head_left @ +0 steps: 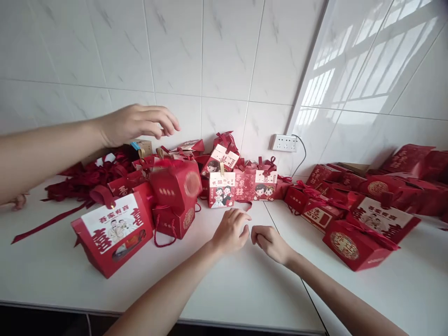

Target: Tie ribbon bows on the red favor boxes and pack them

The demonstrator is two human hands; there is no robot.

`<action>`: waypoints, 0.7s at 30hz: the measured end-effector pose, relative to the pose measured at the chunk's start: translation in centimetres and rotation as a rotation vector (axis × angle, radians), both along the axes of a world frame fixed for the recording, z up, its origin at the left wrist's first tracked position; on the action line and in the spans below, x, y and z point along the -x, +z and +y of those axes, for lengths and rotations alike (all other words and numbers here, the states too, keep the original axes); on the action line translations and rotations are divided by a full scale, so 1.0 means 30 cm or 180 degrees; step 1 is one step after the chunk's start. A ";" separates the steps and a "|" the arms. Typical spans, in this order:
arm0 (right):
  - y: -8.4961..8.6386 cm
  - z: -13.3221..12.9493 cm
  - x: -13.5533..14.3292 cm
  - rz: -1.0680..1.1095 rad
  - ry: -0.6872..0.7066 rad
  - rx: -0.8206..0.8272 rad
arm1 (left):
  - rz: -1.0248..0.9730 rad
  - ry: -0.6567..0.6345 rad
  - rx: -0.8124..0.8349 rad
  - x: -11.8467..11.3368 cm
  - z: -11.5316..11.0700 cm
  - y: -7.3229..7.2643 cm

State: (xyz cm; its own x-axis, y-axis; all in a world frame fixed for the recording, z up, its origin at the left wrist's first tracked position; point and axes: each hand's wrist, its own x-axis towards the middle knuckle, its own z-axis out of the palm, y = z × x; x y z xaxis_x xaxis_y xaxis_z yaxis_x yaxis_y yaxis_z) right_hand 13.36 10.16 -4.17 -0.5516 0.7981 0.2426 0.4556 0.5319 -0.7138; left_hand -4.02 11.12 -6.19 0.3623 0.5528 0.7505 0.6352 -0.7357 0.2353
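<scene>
Near the middle of the white table, my left hand (231,231) hangs loosely curled, its thumb apart from the fingers and nothing between them. Just right of it, not touching, my right hand (271,242) is closed like a loose fist with nothing visible in it. Beyond the hands stand a white-fronted box with a cartoon couple (221,191), a red patterned box (244,184) and a second couple box (266,186). A red box with a round gold emblem (345,245) lies to the right.
Another person's arm (52,149) reaches in from the left over the boxes. A red gift box with a window (115,233) and stacked red boxes (175,196) stand at left, before dark red ribbons (87,179). A power strip (284,143) is on the tiled wall.
</scene>
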 end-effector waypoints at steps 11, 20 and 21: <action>-0.085 0.147 0.063 0.0998 -0.0657 0.0519 | -0.0069 -0.0471 -0.0968 -0.041 -0.054 0.028; -0.091 0.137 0.065 0.1078 -0.0615 0.1008 | 0.0262 0.0026 -0.1354 0.033 -0.110 0.193; -0.092 0.135 0.065 0.0972 -0.0639 0.0988 | 0.0079 0.0349 -0.1166 0.059 -0.106 0.224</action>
